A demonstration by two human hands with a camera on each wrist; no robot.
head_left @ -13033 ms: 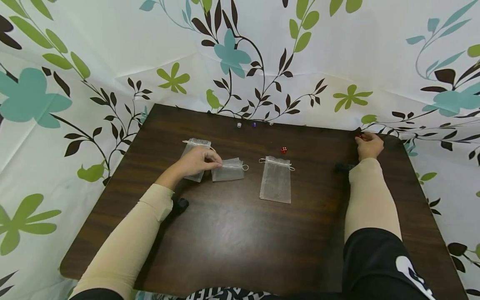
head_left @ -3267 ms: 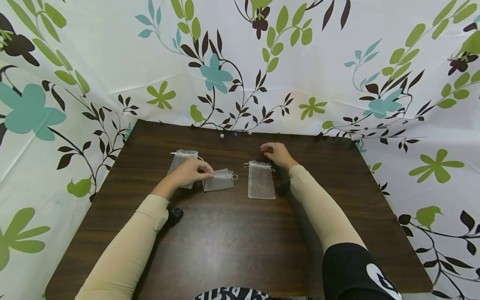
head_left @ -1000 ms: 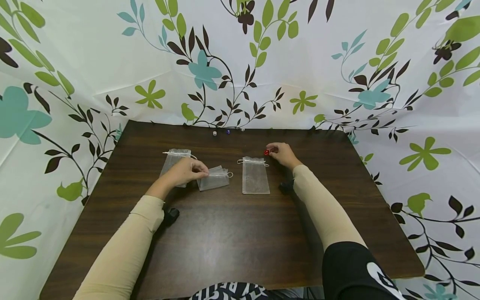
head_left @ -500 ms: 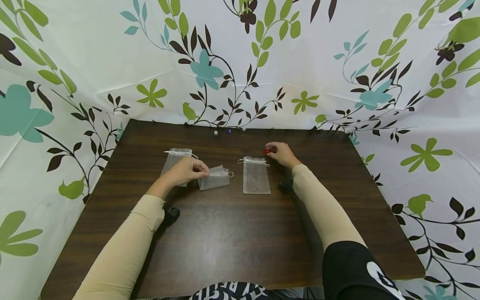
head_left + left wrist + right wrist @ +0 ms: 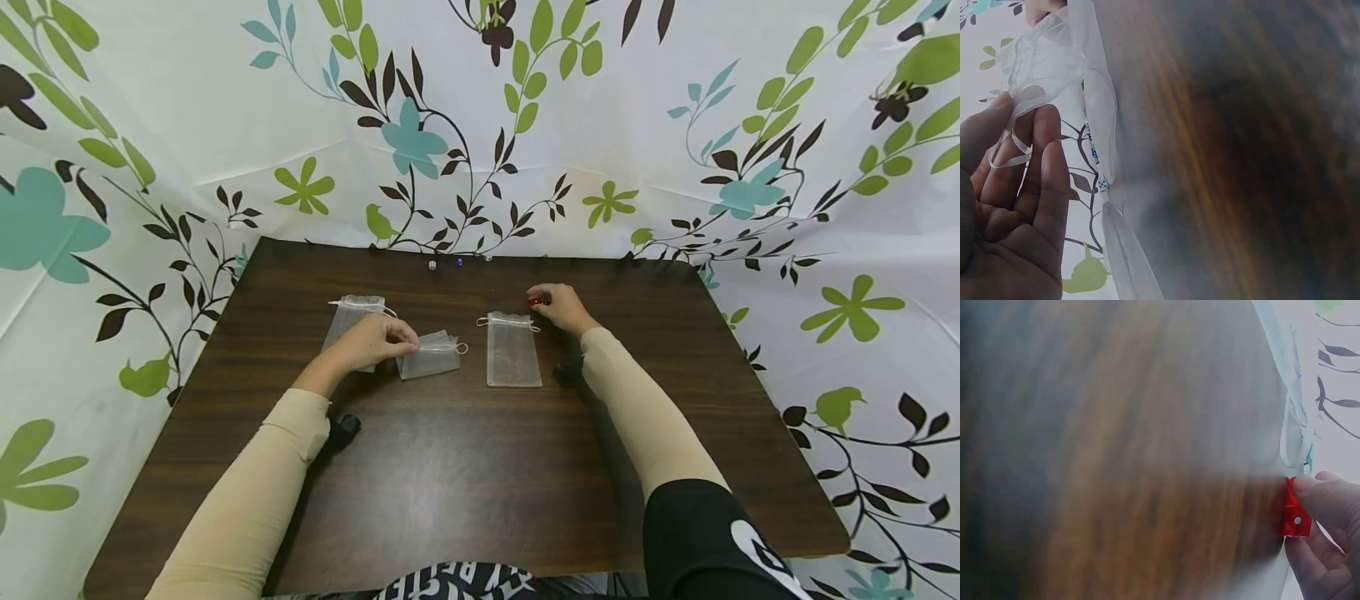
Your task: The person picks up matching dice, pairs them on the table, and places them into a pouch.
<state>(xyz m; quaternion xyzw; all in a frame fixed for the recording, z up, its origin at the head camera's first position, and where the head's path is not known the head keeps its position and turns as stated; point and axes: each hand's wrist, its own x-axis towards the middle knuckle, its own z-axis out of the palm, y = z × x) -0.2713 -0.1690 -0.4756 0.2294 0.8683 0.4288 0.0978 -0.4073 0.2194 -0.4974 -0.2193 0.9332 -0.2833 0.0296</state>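
Observation:
My left hand (image 5: 375,340) pinches the top edge of a small white sheer drawstring bag (image 5: 431,358) between thumb and fingers. Its cord loop (image 5: 1010,156) hangs by the fingers in the left wrist view. Partly under that hand lies another sheer drawstring bag (image 5: 351,315). A third drawstring bag (image 5: 513,354) lies flat to the right. Just behind it, my right hand (image 5: 561,308) holds red dice near the tabletop. In the right wrist view, a red die (image 5: 1297,520) with a white pip adjoins a second red die (image 5: 1290,492) under the thumb.
Along the back edge of the dark wooden table (image 5: 450,467) sit a white die (image 5: 432,265), a blue die (image 5: 460,262) and a small pale die (image 5: 488,257). A leaf-patterned cloth (image 5: 525,150) hangs right behind the table. Dark wrist cameras sit under both wrists.
Since the earliest frame, my right hand has come from the far right back corner to the red die behind the right bag. Over the last second both hands stay nearly still.

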